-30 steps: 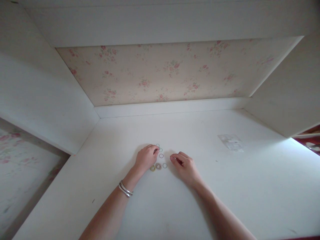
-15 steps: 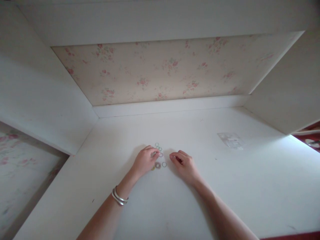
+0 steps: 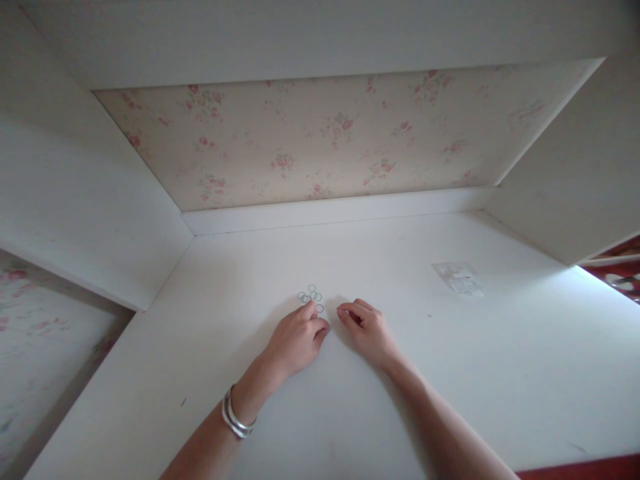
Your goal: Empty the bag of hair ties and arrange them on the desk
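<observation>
White desk (image 3: 450,373): small coloured rings (image 3: 311,295) lie in a cluster just beyond the fingertips. Left hand (image 3: 296,341) palm-down w/ fingers curled, touching the nearest rings (can't tell if any is pinched). Right hand (image 3: 367,328) beside it, fingers loosely curled; whether it holds anything, can't tell.

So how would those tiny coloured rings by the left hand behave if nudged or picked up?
The small rings look thin and flat on the white desk, so they would probably slide, not roll. They seem very light and likely scatter easily. Lying flush, they look fiddly for the left hand to pinch.
</observation>
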The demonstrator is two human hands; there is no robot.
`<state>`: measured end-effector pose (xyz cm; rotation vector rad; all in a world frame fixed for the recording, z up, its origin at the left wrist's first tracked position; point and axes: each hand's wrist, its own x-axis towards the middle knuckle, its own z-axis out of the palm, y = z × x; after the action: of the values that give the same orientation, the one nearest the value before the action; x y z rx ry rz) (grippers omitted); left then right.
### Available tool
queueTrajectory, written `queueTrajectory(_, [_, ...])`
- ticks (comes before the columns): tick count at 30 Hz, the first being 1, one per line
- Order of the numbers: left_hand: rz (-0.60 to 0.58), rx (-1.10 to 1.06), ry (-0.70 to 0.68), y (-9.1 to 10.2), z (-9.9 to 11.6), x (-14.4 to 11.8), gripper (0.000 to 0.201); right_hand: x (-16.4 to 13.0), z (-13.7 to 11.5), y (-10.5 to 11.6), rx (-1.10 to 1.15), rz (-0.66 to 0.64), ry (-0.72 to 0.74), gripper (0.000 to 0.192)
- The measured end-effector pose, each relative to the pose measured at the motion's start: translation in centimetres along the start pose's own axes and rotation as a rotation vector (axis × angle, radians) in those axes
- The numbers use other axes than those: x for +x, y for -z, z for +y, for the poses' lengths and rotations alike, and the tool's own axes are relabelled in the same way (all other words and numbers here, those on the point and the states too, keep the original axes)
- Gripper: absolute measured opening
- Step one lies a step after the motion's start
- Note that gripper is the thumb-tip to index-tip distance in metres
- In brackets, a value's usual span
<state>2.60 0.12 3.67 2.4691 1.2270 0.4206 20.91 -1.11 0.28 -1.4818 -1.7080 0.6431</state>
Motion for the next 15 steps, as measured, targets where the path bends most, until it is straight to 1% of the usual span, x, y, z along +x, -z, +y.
queueTrajectory(5, [-0.015,0.055,-0.024,-0.3,0.0,-0.1,0.028,0.0,0.0,-0.1,0.006,0.001,0.000,0.031])
queueTrajectory(8, [-0.011,0.023,-0.013,-0.2,0.0,0.0,0.028,0.0,0.0,0.0,0.002,0.008,0.013,0.031])
queueTrajectory(10, [0.014,-0.025,0.005,0.2,-0.2,0.1,0.026,0.0,-0.1,0.0,0.000,0.008,0.018,0.031])
queueTrajectory(12, [0.089,-0.083,0.048,0.9,-0.8,0.0,0.024,0.0,0.0,0.0,-0.009,0.001,0.017,0.031])
queueTrajectory(15, [0.255,-0.183,0.158,2.0,-2.6,-0.6,0.026,0.0,0.1,0.0,-0.026,-0.012,0.015,0.031])
